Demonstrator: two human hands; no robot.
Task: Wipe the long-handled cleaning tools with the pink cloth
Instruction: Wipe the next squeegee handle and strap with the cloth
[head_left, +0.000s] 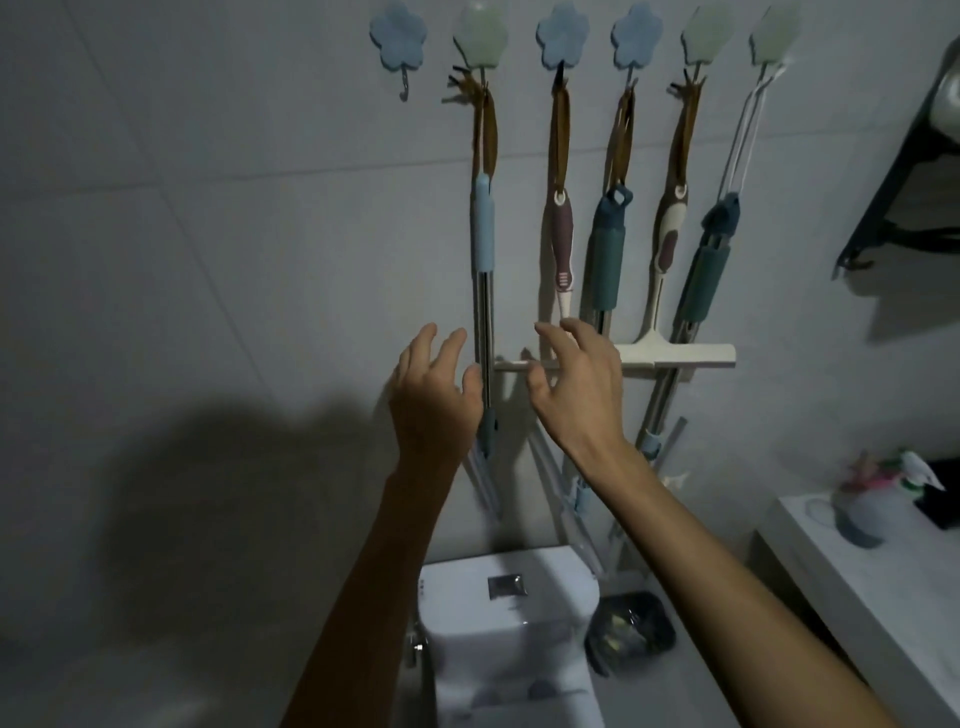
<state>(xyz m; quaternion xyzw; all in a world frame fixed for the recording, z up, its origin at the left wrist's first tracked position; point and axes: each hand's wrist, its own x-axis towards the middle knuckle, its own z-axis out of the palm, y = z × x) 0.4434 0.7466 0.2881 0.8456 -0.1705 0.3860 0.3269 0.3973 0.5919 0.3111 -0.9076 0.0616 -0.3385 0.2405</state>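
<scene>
Five long-handled cleaning tools hang by cords from a row of blue and pale green flower-shaped wall hooks on the grey tiled wall. Leftmost is a steel-shafted tool with a light blue grip; next a short squeegee with a mauve and white handle, whose pale blade runs across behind the hands; then a steel pole with a dark teal foam grip; then a cream squeegee with a wide blade; and last, on a white cord, a second pole with a teal foam sleeve. The leftmost blue hook carries nothing. The left hand is raised with fingers spread and relaxed, its thumb just beside the steel shaft of the light blue tool; whether it touches cannot be told. The right hand is likewise loose and unclenched, fingers slightly bent, in front of the mauve squeegee's blade, holding nothing. Below stands a white toilet cistern with a chrome flush button, a dark lined waste bin beside it. At right, a white ledge bears a small grey pot of flowers, and a dark metal shelf bracket juts from the wall. The room is dim.
</scene>
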